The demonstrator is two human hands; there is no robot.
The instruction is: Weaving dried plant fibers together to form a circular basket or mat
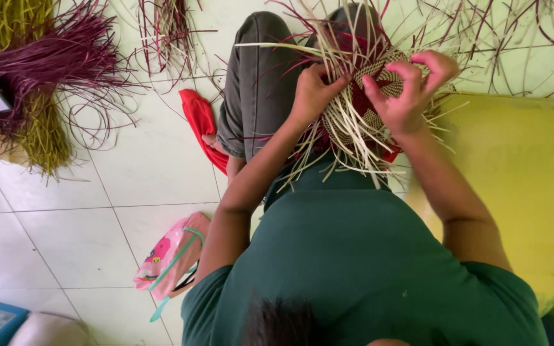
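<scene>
Held over the lap, above the tiled floor [155, 166], the woven piece [379, 83] stays braced: the left hand [312, 90] pinches loose pale strips [347, 128] at its edge, while the right hand [411, 86] clamps fingers around its far rim, steadying it.

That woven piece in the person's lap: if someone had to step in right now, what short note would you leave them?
Left hand: gripping the left edge of the woven piece, fingers among the loose pale strips.
Right hand: pinching the piece from the right, fingers curled over its top.
The piece sits over the lap, above the grey trousers.
Done: a small round patterned centre is woven.
Left: many strips stick out unwoven all around.
Spare material: purple and green bundles lie on the tiled floor at far left, with more loose strands at the top.
</scene>
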